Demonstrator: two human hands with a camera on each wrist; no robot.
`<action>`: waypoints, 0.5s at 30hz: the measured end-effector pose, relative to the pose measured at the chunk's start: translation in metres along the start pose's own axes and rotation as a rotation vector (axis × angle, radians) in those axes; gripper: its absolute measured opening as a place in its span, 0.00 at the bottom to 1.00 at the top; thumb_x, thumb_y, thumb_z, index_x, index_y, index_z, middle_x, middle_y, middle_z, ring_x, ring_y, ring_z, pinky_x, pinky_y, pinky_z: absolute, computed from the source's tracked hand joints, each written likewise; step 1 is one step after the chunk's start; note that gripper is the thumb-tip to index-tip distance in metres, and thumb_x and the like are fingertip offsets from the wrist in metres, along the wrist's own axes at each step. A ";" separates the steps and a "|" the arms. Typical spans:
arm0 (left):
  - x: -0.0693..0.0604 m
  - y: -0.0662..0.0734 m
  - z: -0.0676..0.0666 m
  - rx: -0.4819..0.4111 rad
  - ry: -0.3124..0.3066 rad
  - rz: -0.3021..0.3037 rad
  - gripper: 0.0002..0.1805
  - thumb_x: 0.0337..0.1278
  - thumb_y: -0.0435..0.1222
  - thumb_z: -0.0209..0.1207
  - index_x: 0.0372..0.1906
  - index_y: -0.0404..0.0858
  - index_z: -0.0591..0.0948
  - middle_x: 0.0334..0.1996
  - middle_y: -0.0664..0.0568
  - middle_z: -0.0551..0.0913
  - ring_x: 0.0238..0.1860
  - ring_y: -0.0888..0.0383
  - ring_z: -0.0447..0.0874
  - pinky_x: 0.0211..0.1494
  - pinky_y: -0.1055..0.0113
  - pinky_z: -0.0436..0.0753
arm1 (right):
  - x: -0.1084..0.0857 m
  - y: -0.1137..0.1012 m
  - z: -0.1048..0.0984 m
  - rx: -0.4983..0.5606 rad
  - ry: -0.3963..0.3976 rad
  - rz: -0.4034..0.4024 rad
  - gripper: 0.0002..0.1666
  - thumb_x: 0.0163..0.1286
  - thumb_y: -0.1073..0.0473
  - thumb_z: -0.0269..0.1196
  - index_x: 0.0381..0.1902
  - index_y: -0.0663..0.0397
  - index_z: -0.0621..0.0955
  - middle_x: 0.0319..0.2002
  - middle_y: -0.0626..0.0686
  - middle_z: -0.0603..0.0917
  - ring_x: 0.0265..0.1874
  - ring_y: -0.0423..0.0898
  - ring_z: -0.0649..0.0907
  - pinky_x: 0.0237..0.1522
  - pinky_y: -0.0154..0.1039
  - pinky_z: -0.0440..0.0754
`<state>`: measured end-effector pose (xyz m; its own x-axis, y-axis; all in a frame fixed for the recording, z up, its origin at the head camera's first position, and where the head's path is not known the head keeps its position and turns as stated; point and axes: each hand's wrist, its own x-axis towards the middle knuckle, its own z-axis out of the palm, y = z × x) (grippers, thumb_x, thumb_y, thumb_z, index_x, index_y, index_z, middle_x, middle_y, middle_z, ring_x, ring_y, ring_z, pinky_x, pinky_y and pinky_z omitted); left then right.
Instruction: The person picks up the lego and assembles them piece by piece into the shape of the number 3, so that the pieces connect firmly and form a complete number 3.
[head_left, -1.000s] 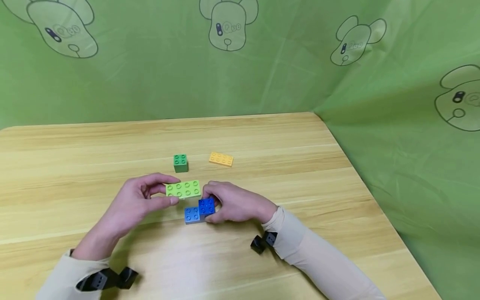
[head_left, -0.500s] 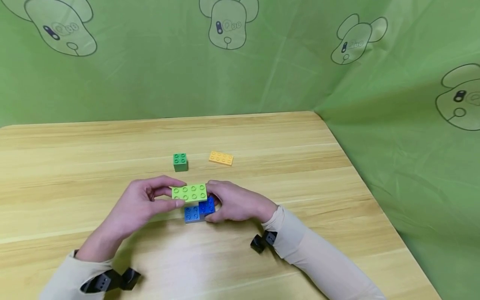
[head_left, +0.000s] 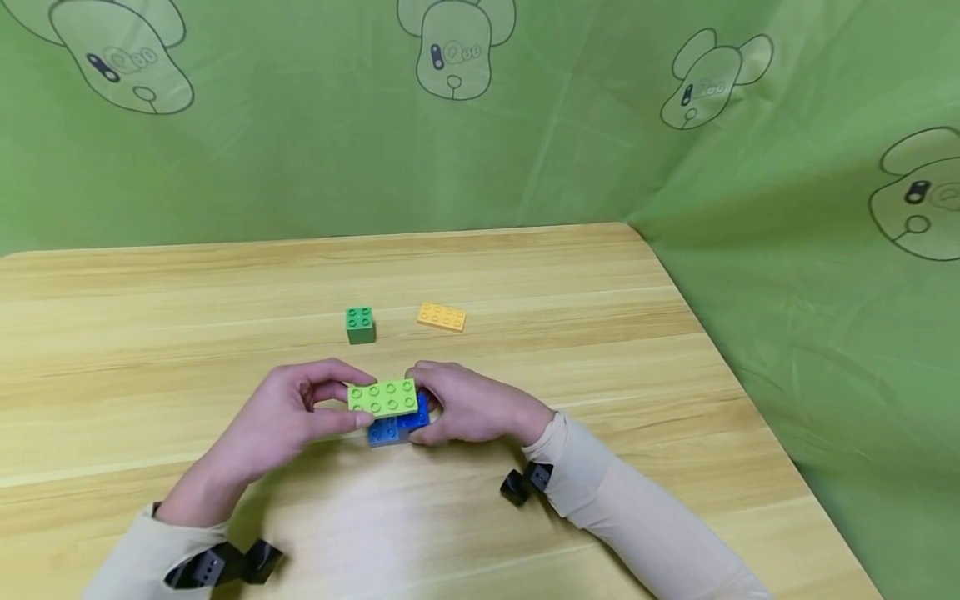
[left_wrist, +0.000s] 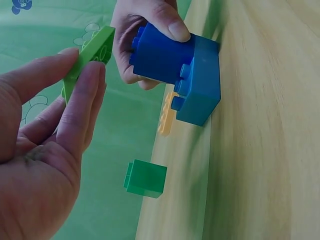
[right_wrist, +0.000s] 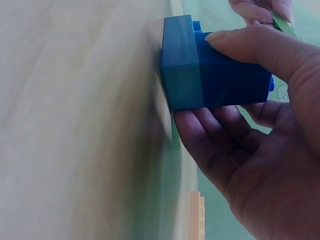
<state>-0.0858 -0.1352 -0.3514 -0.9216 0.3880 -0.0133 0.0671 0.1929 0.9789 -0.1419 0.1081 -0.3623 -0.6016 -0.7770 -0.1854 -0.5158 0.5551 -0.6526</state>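
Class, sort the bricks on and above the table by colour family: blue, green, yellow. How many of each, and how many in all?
Blue: 2 (dark blue brick, light blue brick)
Green: 2 (lime brick, dark green brick)
Yellow: 1 (yellow brick)
Total: 5

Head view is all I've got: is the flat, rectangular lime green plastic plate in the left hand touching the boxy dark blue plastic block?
Observer: No, the left wrist view shows a gap between the lime green plastic plate and the dark blue plastic block.
Operator: Is that block flush on the rectangular lighter blue plastic brick?
Observer: Yes, the right wrist view shows no gap at their seam.
Operator: Where are the right hand's hidden fingers?
Observer: Along the side opposite the thumb, one fingertip down beside the lighter brick.
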 end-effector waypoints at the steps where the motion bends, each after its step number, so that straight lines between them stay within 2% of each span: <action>1: 0.000 0.000 0.000 -0.003 -0.008 -0.001 0.20 0.50 0.31 0.72 0.50 0.32 0.82 0.35 0.45 0.85 0.33 0.50 0.85 0.27 0.70 0.80 | 0.000 0.000 0.000 0.000 0.000 0.000 0.23 0.59 0.54 0.74 0.47 0.51 0.76 0.39 0.43 0.76 0.39 0.42 0.77 0.42 0.34 0.76; 15: 0.007 -0.003 0.006 -0.009 -0.084 -0.045 0.20 0.51 0.31 0.71 0.49 0.31 0.80 0.35 0.45 0.85 0.35 0.47 0.84 0.32 0.69 0.81 | 0.001 0.001 0.001 0.009 0.005 0.003 0.19 0.58 0.56 0.74 0.40 0.49 0.74 0.35 0.46 0.75 0.36 0.44 0.76 0.35 0.34 0.74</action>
<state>-0.0900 -0.1279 -0.3558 -0.8880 0.4537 -0.0744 0.0223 0.2042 0.9787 -0.1421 0.1079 -0.3641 -0.6065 -0.7736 -0.1836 -0.5084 0.5549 -0.6585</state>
